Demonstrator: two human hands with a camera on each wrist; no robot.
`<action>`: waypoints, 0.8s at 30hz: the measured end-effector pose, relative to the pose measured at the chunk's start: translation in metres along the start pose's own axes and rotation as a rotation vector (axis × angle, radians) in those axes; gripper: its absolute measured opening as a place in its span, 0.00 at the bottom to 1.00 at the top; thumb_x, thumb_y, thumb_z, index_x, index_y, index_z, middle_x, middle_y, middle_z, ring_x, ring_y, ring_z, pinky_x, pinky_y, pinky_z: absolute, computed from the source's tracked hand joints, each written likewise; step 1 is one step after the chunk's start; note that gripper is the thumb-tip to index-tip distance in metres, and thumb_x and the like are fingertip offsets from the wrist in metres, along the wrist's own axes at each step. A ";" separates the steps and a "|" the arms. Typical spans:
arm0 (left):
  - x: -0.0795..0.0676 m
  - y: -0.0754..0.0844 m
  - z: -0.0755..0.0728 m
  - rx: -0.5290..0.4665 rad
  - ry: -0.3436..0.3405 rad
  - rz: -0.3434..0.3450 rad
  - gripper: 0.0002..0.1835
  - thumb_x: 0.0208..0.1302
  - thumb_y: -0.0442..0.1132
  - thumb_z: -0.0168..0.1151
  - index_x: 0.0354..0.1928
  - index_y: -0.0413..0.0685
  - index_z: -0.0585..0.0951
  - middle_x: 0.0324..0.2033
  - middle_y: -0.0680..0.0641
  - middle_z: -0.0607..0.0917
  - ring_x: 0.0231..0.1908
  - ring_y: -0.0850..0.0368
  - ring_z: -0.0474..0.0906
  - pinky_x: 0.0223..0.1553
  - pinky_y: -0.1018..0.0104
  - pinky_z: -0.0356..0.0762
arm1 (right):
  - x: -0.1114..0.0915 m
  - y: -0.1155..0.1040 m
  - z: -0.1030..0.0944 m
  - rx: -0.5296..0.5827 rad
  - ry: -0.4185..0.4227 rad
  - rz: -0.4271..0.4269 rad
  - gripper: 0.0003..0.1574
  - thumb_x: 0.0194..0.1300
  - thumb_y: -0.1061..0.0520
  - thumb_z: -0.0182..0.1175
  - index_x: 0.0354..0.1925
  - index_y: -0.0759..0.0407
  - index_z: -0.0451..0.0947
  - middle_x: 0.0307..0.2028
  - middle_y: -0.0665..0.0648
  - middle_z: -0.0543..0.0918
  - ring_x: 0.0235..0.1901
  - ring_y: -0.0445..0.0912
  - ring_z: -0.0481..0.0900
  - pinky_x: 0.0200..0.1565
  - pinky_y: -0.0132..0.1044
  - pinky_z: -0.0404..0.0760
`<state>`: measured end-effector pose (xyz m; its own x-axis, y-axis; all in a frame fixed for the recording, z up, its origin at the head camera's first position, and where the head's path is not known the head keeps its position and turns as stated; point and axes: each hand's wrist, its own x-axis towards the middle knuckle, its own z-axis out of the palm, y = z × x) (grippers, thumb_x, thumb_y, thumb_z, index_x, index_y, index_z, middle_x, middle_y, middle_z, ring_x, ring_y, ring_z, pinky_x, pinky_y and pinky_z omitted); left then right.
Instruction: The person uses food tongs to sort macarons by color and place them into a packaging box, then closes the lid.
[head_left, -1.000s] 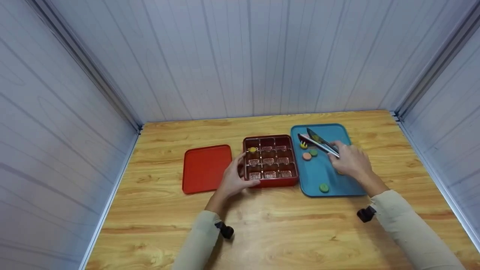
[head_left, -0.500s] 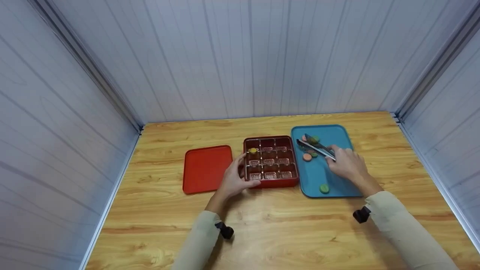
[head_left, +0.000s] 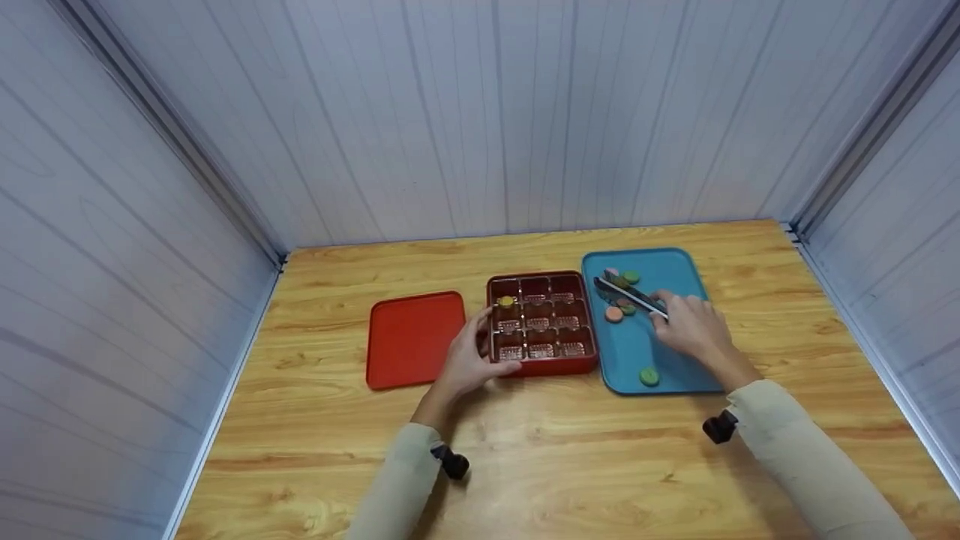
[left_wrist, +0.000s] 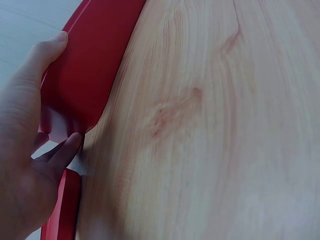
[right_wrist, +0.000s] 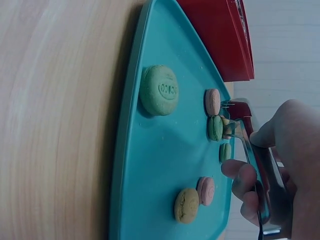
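My left hand (head_left: 469, 364) grips the front left corner of a dark red box (head_left: 555, 367), thumb along its front wall and fingers at its left side. The box has a clear divided insert, with a yellow macaron (head_left: 506, 301) in the back left compartment. Over the blue tray (head_left: 630, 352), my right hand (head_left: 694, 326) holds metal tongs (head_left: 641, 298) with dark tips. In the right wrist view, the tong tips stand around a yellowish macaron (right_wrist: 226, 125), partly hidden, close to a green macaron (right_wrist: 215, 128) and a pink macaron (right_wrist: 212, 102).
A flat red lid (head_left: 416, 341) lies left of the box. On the blue tray, a lone green macaron (right_wrist: 160, 90) sits near the front edge, and a tan macaron (right_wrist: 186, 205) lies beside another pink one (right_wrist: 206, 190). A pale panel wall (head_left: 487, 120) closes the back.
The tongs have come lower among the macarons at the tray's back left, and their arms have drawn closer together. My right hand has shifted slightly left. My left hand stays on the box.
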<state>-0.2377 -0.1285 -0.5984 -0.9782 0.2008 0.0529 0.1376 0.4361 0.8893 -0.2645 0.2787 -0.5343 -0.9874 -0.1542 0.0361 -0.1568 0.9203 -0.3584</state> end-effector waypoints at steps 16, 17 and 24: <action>-0.001 0.000 0.000 0.025 0.005 -0.003 0.63 0.57 0.52 0.91 0.89 0.51 0.62 0.83 0.34 0.73 0.82 0.33 0.71 0.79 0.38 0.80 | 0.001 -0.003 -0.011 0.042 0.009 0.010 0.24 0.82 0.54 0.59 0.69 0.61 0.83 0.29 0.62 0.84 0.24 0.52 0.73 0.23 0.41 0.63; -0.001 0.000 0.000 0.026 0.007 -0.003 0.63 0.56 0.52 0.91 0.89 0.52 0.62 0.83 0.34 0.72 0.82 0.33 0.70 0.79 0.38 0.79 | 0.001 -0.003 -0.012 0.041 0.007 0.010 0.24 0.82 0.54 0.58 0.69 0.61 0.83 0.29 0.62 0.83 0.24 0.52 0.73 0.23 0.41 0.63; -0.001 0.001 0.000 0.009 0.004 -0.010 0.63 0.56 0.51 0.91 0.89 0.53 0.62 0.84 0.34 0.71 0.83 0.31 0.70 0.79 0.37 0.79 | 0.002 -0.004 -0.016 0.041 -0.012 0.012 0.22 0.83 0.56 0.58 0.68 0.61 0.83 0.25 0.57 0.76 0.22 0.49 0.69 0.22 0.39 0.62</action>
<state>-0.2369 -0.1278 -0.5974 -0.9802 0.1925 0.0460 0.1292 0.4463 0.8855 -0.2659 0.2803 -0.5180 -0.9888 -0.1481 0.0203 -0.1440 0.9066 -0.3967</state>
